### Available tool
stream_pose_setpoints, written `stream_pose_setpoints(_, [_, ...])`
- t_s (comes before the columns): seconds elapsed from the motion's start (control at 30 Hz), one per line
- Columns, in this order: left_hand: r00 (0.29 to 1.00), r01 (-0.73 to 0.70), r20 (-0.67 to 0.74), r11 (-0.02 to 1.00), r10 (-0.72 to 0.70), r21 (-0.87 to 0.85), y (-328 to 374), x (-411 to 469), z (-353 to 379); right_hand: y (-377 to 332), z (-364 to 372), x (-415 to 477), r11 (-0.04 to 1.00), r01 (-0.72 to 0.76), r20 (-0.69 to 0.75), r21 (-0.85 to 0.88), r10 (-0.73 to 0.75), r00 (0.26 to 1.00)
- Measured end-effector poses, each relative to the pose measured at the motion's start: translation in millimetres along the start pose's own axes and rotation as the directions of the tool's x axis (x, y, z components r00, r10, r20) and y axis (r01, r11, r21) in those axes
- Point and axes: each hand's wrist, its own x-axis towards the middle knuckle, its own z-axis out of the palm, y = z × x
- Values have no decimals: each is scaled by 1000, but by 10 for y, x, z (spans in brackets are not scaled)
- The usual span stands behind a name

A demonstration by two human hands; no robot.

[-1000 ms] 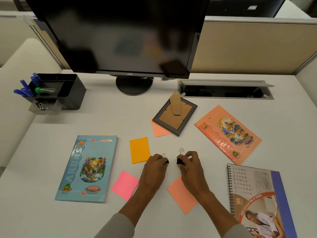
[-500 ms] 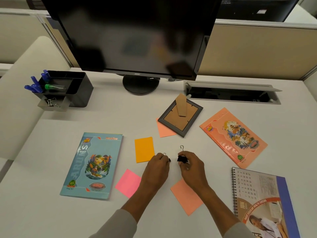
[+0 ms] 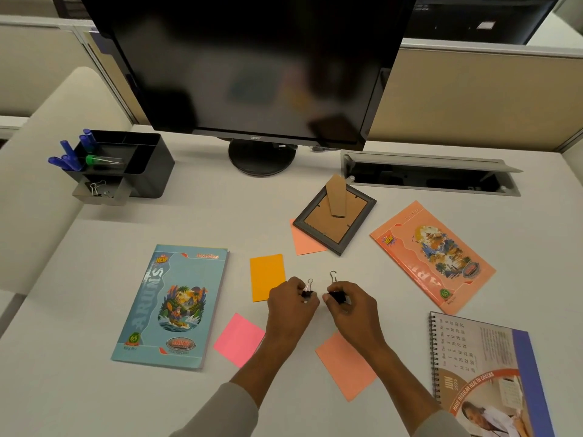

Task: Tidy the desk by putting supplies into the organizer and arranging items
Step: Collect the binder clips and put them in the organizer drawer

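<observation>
My left hand (image 3: 290, 305) pinches a small black binder clip (image 3: 307, 290) with its wire loop pointing up. Right beside it, my right hand (image 3: 351, 307) pinches a second, larger black binder clip (image 3: 336, 293). Both hands hover at the desk's middle, a few centimetres apart. The black desk organizer (image 3: 142, 165) stands at the far left and holds blue pens (image 3: 67, 156), a green-capped tube and, in its front metal tray, other binder clips (image 3: 96, 188).
Sticky notes lie around my hands: orange (image 3: 266, 272), pink (image 3: 238, 339), two salmon (image 3: 345, 364). A blue notebook (image 3: 173, 304) lies left, an orange notebook (image 3: 432, 255) right, a spiral calendar (image 3: 482, 370) near right, a face-down photo frame (image 3: 336, 220) behind, the monitor (image 3: 252, 67) and cable tray (image 3: 426, 176) at the back.
Both hands stay close together on the two clips, which now sit slightly higher off the desk. The view has shifted a little, so everything appears lower and to the right.
</observation>
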Motion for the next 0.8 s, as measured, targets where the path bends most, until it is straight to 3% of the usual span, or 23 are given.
stream_pose_setpoints(0.17, [996, 88, 5, 944, -91, -317, 39, 47, -180, -50, 52, 88, 993, -100, 17, 55, 99, 995])
stream_pose_setpoints(0.23, [993, 119, 52, 907, -108, -404, 51, 55, -247, -89, 77, 139, 963, -184, 57, 195, 177, 983])
stream_pose_setpoints(0.33, [994, 103, 74, 869, -77, -484, 80, 53, -347, -264, 110, 211, 744, -371, 209, 555, 306, 929])
stream_pose_setpoints(0.4, [997, 72, 59, 862, -49, -502, 94, 59, -398, -376, 132, 261, 615, -432, 278, 659, 334, 900])
stream_pose_setpoints(0.53, [999, 34, 9, 860, -34, -509, 53, 98, -426, -501, 207, 333, 530, -473, 344, 704, 328, 880])
stream_pose_setpoints(0.8, [983, -182, -62, 923, 171, -340, -135, 243, -504, -587, 483, 478, 567, -489, 354, 662, 338, 872])
